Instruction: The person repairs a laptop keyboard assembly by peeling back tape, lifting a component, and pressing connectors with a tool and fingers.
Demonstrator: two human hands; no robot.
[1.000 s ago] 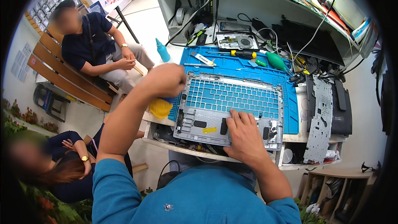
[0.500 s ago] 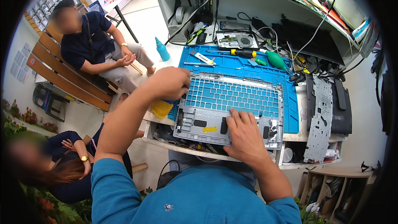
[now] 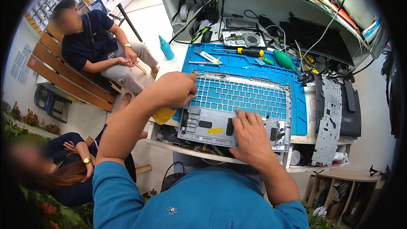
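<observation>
The thin silver-grey latticed laptop frame [image 3: 218, 121] looks light but bendable — best held by its edges — with the bare right hand [image 3: 253, 138] spread on it, the curled bare left hand's [image 3: 176, 89] grip impossible to tell

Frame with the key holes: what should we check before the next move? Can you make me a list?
1. Frame all on the mat: not ok, its near edge sticks out past it.
2. Right hand on the frame: ok, on the near part.
3. Left hand holding something: cannot tell, fingertips hidden.
4. Screwdriver off the frame: ok, beyond it.
5. Drawer shut: not ok, open.
</observation>
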